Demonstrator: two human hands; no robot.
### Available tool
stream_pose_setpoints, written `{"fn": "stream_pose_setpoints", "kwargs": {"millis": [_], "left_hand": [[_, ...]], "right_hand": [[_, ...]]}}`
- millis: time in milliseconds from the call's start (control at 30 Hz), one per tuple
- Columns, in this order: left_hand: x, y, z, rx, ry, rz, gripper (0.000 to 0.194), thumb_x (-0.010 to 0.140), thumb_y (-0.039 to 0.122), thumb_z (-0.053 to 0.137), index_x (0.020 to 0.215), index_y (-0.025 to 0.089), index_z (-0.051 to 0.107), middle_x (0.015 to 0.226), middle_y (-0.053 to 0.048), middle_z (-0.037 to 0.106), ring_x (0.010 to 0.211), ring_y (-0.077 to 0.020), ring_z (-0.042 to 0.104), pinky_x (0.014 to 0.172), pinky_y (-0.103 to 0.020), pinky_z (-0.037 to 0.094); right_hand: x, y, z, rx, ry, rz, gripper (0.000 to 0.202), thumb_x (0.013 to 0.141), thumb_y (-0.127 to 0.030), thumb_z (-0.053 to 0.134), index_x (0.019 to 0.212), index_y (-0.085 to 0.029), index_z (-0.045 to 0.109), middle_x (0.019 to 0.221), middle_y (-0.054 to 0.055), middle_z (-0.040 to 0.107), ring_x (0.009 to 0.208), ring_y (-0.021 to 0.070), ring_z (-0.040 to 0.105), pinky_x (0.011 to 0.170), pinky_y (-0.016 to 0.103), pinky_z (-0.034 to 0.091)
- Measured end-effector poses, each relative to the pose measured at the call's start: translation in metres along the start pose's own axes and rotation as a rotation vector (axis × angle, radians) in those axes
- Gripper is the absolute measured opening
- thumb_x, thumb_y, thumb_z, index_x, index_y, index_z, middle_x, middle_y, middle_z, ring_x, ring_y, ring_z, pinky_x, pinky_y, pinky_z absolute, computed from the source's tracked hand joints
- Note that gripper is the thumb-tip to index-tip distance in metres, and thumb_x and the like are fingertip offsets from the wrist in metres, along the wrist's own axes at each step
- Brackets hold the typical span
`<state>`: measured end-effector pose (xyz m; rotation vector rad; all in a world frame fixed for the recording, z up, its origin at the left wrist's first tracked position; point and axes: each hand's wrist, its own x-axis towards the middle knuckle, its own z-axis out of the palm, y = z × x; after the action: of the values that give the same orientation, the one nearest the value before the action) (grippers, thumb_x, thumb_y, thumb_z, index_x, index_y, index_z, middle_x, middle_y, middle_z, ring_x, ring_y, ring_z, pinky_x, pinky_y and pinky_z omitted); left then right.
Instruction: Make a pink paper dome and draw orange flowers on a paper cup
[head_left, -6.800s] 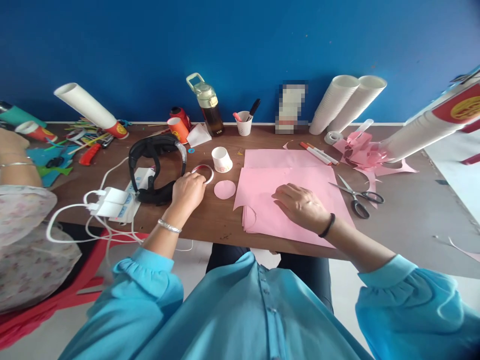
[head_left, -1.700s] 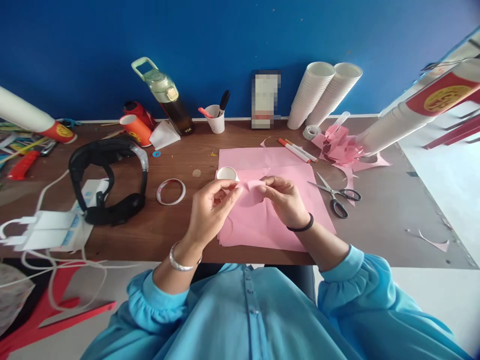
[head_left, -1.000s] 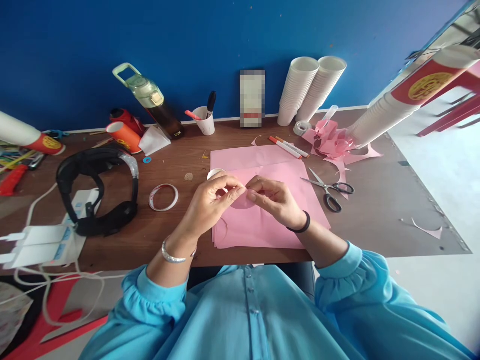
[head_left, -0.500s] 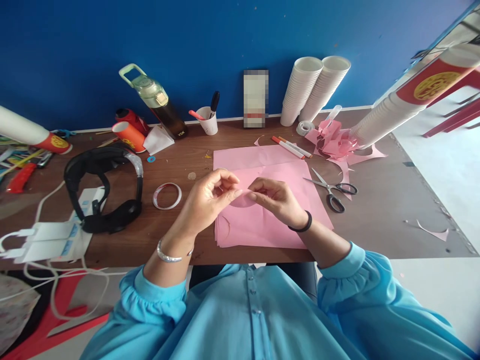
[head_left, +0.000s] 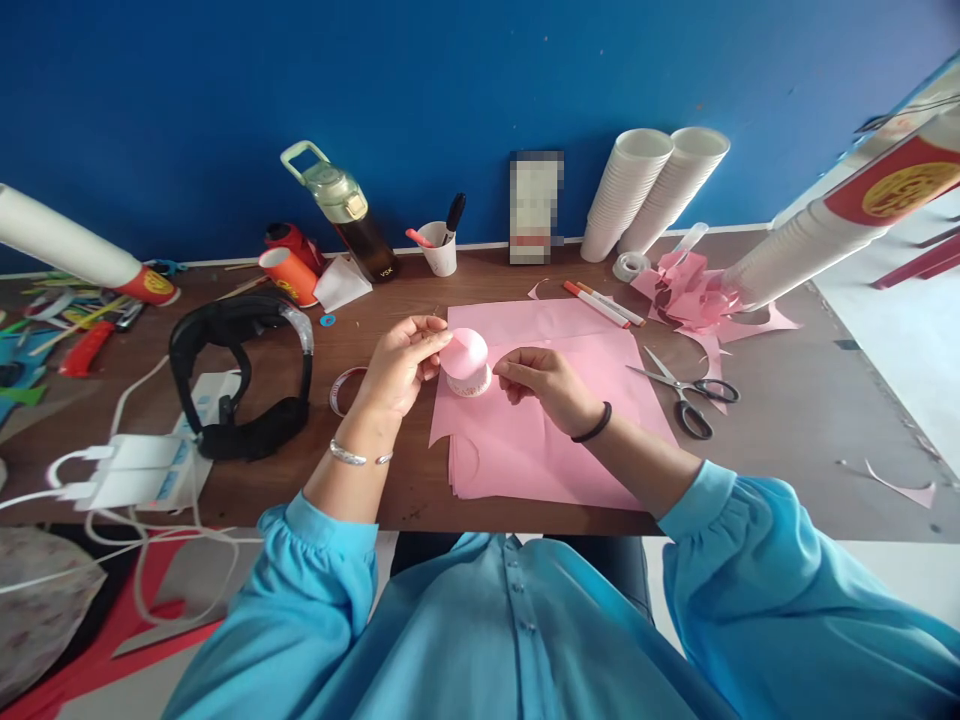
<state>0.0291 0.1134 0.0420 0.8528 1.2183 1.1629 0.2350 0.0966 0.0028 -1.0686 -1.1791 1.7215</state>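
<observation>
Between thumb and fingers, my left hand [head_left: 401, 365] pinches a round pink paper piece [head_left: 463, 353] by its left edge. Just under that piece is a small white patterned round object [head_left: 470, 383], partly covered by it, above the pink paper sheets [head_left: 555, 440]. My right hand [head_left: 546, 385] is closed in a pinch right of the round object; whatever its fingertips hold is too small to make out. Black-handled scissors [head_left: 686, 388] lie partly open at the right of the sheets.
Left are a tape roll [head_left: 346, 391], a black headset [head_left: 240, 375] and a power strip [head_left: 187, 440] with cables. Behind stand a bottle [head_left: 345, 215], a pen cup [head_left: 437, 250], a phone [head_left: 535, 210] and cup stacks [head_left: 630, 190]. Pink scraps [head_left: 686, 290] lie at right.
My hands have moved apart, and the round pink piece now faces the camera in my left hand. The white patterned object has come into sight. The whole view has shifted slightly.
</observation>
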Motion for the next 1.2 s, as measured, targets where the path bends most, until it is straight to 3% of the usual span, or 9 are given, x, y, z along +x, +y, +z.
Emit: {"fn": "stream_pose_setpoints", "kwargs": {"millis": [100, 233, 367, 500, 667, 933, 1200], "left_hand": [[0.002, -0.006, -0.004, 0.001, -0.001, -0.017, 0.041, 0.055, 0.030, 0.090, 0.084, 0.016, 0.065, 0.062, 0.005, 0.056, 0.051, -0.0054, 0.046, 0.044, -0.018, 0.031], [0.003, -0.015, -0.008, 0.008, 0.006, -0.025, 0.040, 0.058, 0.032, 0.089, 0.086, 0.016, 0.065, 0.066, 0.003, 0.060, 0.053, -0.0067, 0.049, 0.045, -0.018, 0.033], [0.004, -0.023, -0.010, 0.056, 0.024, 0.041, 0.038, 0.061, 0.031, 0.087, 0.089, 0.017, 0.066, 0.067, 0.003, 0.060, 0.054, -0.0079, 0.050, 0.044, -0.019, 0.033], [0.005, -0.030, -0.010, 0.052, -0.004, 0.040, 0.036, 0.065, 0.031, 0.086, 0.093, 0.017, 0.068, 0.068, 0.003, 0.059, 0.057, -0.0083, 0.051, 0.046, -0.019, 0.036], [0.005, -0.037, -0.010, 0.027, -0.003, 0.050, 0.033, 0.069, 0.031, 0.085, 0.095, 0.018, 0.070, 0.071, 0.002, 0.059, 0.059, -0.0083, 0.051, 0.050, -0.020, 0.039], [0.005, -0.042, -0.009, 0.102, -0.010, 0.147, 0.028, 0.075, 0.031, 0.082, 0.097, 0.020, 0.071, 0.080, 0.000, 0.064, 0.065, -0.0089, 0.054, 0.055, -0.020, 0.039], [-0.007, -0.038, -0.008, 0.160, -0.005, 0.205, 0.027, 0.076, 0.032, 0.081, 0.098, 0.020, 0.071, 0.080, 0.000, 0.063, 0.066, -0.0101, 0.053, 0.055, -0.021, 0.041]], "right_hand": [[0.005, 0.004, 0.002, -0.103, 0.075, -0.065, 0.030, 0.076, -0.045, 0.075, 0.082, -0.018, 0.065, 0.071, -0.001, 0.063, 0.059, 0.0111, 0.057, 0.055, 0.026, 0.049], [0.006, 0.013, 0.005, -0.349, 0.177, -0.279, 0.039, 0.081, -0.044, 0.074, 0.111, -0.021, 0.066, 0.099, 0.006, 0.068, 0.086, 0.0186, 0.065, 0.066, 0.031, 0.056], [0.005, 0.017, 0.010, -0.508, 0.126, -0.447, 0.051, 0.087, -0.048, 0.072, 0.132, -0.028, 0.060, 0.127, 0.011, 0.062, 0.107, 0.0238, 0.065, 0.086, 0.041, 0.059], [0.008, 0.020, 0.014, -0.556, 0.090, -0.523, 0.059, 0.088, -0.050, 0.072, 0.141, -0.030, 0.055, 0.137, 0.011, 0.059, 0.122, 0.0268, 0.061, 0.098, 0.046, 0.058], [0.011, 0.025, 0.014, -0.541, 0.082, -0.528, 0.057, 0.089, -0.051, 0.072, 0.140, -0.031, 0.058, 0.138, 0.010, 0.062, 0.125, 0.0281, 0.062, 0.104, 0.049, 0.056], [0.009, 0.035, 0.013, -0.379, 0.063, -0.358, 0.084, 0.075, -0.058, 0.082, 0.147, -0.028, 0.051, 0.146, 0.012, 0.058, 0.133, 0.0314, 0.058, 0.115, 0.052, 0.050], [0.007, 0.037, 0.015, -0.503, 0.091, -0.358, 0.070, 0.077, -0.042, 0.083, 0.139, -0.026, 0.056, 0.138, 0.010, 0.065, 0.120, 0.0300, 0.066, 0.107, 0.050, 0.054]]}}
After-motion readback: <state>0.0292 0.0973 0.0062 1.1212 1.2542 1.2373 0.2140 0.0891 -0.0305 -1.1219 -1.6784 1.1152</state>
